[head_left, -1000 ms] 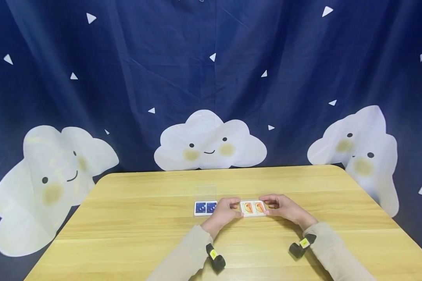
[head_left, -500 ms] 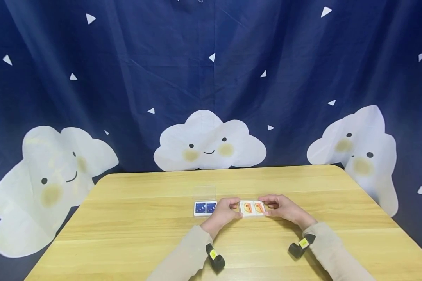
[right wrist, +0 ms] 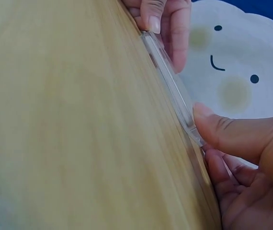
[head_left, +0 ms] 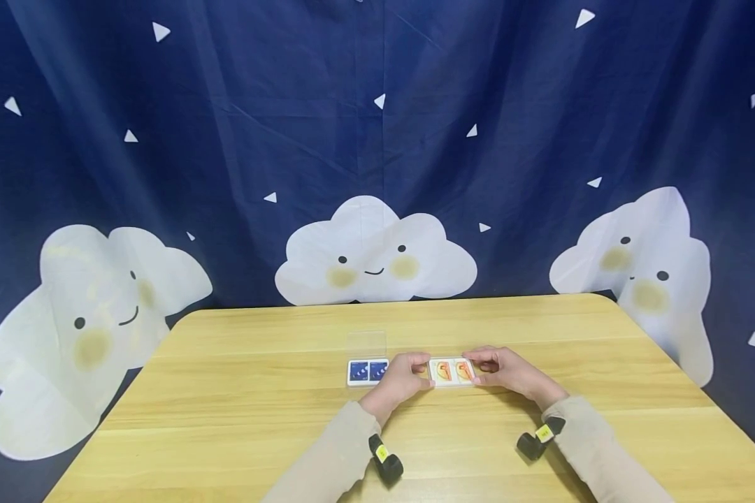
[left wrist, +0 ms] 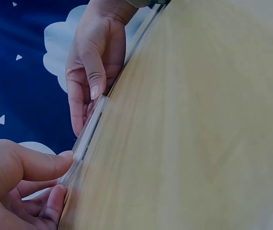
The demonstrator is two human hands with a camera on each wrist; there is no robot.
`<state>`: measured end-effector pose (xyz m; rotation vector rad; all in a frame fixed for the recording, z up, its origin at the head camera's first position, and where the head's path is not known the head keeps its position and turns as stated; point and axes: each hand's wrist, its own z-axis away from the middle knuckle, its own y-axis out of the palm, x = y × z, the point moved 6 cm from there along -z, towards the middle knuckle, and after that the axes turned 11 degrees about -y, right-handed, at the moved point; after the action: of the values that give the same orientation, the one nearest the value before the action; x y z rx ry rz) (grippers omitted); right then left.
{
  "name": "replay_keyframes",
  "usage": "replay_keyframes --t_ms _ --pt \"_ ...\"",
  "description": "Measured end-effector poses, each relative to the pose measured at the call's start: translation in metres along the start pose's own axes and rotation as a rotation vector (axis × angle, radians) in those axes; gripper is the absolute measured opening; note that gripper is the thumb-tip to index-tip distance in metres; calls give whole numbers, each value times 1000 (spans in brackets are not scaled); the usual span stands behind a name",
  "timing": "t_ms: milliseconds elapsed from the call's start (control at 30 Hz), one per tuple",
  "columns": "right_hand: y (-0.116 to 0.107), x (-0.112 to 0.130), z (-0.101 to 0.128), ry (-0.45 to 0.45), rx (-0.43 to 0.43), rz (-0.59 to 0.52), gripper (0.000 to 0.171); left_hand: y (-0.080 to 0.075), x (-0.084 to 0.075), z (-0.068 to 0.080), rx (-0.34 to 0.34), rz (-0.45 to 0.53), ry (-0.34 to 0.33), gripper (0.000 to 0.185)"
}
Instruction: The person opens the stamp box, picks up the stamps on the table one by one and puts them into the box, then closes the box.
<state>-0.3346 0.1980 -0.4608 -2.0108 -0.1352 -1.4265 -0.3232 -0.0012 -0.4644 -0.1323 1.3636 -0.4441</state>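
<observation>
A flat clear plastic case (head_left: 451,372) with two orange-and-white printed cards showing lies on the table between my hands. My left hand (head_left: 403,379) holds its left end, and my right hand (head_left: 508,372) holds its right end. From the side, in the left wrist view, the thumb and fingers of my left hand (left wrist: 26,175) pinch one end of the case (left wrist: 86,139). The right wrist view has my right hand (right wrist: 251,153) pinching the other end, its thumb along the edge. Left of my left hand lies a second case (head_left: 360,372) with two dark blue printed cards, partly covered by that hand.
A clear plastic lid or sheet (head_left: 366,344) lies just behind the blue-card case. The wooden table (head_left: 239,412) reaches back to a dark blue curtain (head_left: 327,105) with white clouds. Black wrist cameras sit at both beige sleeves (head_left: 327,457).
</observation>
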Motion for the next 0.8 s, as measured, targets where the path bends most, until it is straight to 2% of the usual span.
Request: replay_keyframes --t_ms 300,600,800 --pt "0 1 2 27 -28 -61 57 0 -1 1 0 25 -11 52" --pt "2 -3 6 30 -44 -180 57 -4 3 1 20 138 -50 59" --pt "-1 -3 4 39 -69 -204 53 -10 3 -3 17 159 -41 60"
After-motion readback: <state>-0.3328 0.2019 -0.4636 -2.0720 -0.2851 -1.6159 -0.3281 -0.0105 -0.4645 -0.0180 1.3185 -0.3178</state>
